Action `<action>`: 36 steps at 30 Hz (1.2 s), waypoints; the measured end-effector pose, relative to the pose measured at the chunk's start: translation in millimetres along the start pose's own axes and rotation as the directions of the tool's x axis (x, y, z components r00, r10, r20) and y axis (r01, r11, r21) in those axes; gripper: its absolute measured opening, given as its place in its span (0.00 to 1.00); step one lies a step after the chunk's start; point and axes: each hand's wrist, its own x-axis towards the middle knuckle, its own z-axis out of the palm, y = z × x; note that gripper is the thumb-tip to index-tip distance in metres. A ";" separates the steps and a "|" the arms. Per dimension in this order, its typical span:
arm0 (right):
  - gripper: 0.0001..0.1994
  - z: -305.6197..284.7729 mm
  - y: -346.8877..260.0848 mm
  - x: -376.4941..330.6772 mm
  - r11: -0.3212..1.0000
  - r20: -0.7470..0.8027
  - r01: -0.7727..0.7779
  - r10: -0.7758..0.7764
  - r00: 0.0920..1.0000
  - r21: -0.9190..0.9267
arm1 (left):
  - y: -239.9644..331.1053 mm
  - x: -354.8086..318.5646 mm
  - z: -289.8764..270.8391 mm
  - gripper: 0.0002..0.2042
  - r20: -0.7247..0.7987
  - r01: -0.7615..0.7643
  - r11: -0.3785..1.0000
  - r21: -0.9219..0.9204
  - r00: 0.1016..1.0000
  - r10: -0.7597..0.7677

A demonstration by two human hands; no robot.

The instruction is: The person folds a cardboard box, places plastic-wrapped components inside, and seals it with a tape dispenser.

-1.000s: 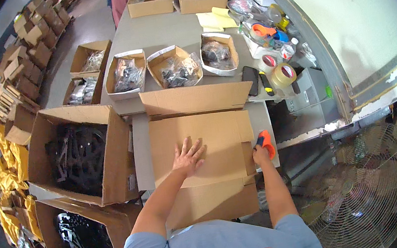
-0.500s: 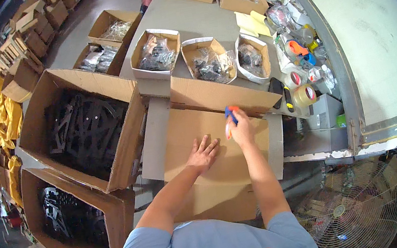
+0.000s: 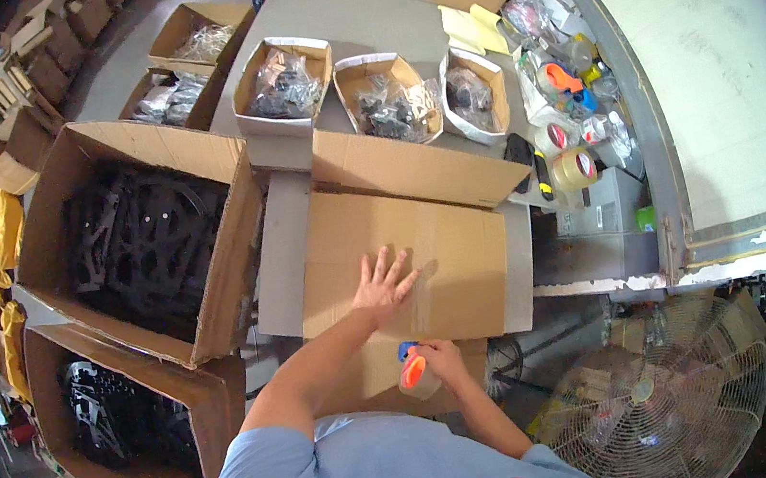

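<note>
A flattened-looking cardboard box (image 3: 460, 272) lies in front of me, with one long flap raised at its far side and another hanging at the near side. My left hand (image 3: 386, 284) rests on its top panel, palm down and fingers spread. Close to my body, over the near flap, my right hand (image 3: 442, 363) is closed around a tape dispenser (image 3: 414, 374) with blue and orange parts and a roll of tape. A faint, shiny strip runs down the panel beside my left fingertips.
Boxes of black parts (image 3: 152, 245) stand at my left. Beyond the flap are small boxes of bagged parts (image 3: 388, 108). Tape rolls (image 3: 574, 169) and a black-and-yellow knife (image 3: 543, 175) lie at the right, above a large wire-caged fan (image 3: 650, 392).
My right hand has drawn the tape dispenser from the far part of the panel toward my body, past the near edge. The left hand stays flat on the box. The whole view has shifted slightly.
</note>
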 end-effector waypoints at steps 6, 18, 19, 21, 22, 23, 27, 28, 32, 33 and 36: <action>0.20 -61.9 -41.8 -30.0 0.929 -0.229 0.263 -0.324 0.918 -0.260 | 37.7 -21.3 18.1 0.48 -0.016 -0.164 0.986 0.039 0.986 0.165; 0.35 -12.5 -125.7 168.0 0.426 -0.104 0.218 -0.614 0.783 -0.878 | 71.7 -36.8 64.9 0.29 -0.193 -0.015 0.977 0.213 0.979 0.057; 0.33 -15.5 -139.3 182.9 0.413 -0.106 0.183 -0.585 0.804 -0.892 | 70.9 -37.9 75.8 0.29 -0.217 -0.022 0.982 0.190 0.974 0.064; 0.29 -30.3 -139.5 209.6 0.413 -0.135 0.147 -0.580 0.803 -0.899 | 70.7 -48.2 70.0 0.28 -0.276 -0.061 0.984 0.168 0.955 0.107; 0.27 -28.8 -140.1 218.0 0.412 -0.132 0.175 -0.617 0.776 -0.894 | 67.9 -54.2 70.3 0.29 -0.283 -0.080 0.986 0.146 0.952 0.119; 0.25 -26.7 -135.1 222.7 0.367 -0.111 0.231 -0.710 0.695 -0.901 | 64.4 -61.9 72.2 0.29 -0.292 -0.102 0.987 0.124 0.947 0.134; 0.26 -21.3 -126.4 230.2 0.351 0.080 0.357 -0.607 0.791 -0.866 | 41.2 -121.7 82.7 0.29 -0.336 -0.166 0.985 -0.040 0.931 0.143; 0.26 -17.5 -133.5 225.7 0.362 0.105 0.340 -0.536 0.838 -0.868 | 35.4 -142.0 91.1 0.29 -0.346 -0.183 0.974 -0.137 0.930 0.126; 0.23 -4.5 -160.0 242.5 0.357 0.225 0.484 -0.569 0.791 -0.799 | 23.6 -207.0 127.8 0.28 -0.440 0.315 0.725 -0.613 0.626 -0.644; 0.18 9.3 -170.5 238.9 0.419 0.281 0.670 -0.677 0.681 -0.613 | 23.6 -209.1 114.6 0.31 -0.356 0.350 0.516 -0.782 0.428 -0.831; 0.14 57.1 -191.5 244.5 0.688 0.555 0.725 -0.608 0.568 0.012 | 10.0 -170.6 106.2 0.28 -0.130 0.075 0.144 -0.987 0.165 -0.978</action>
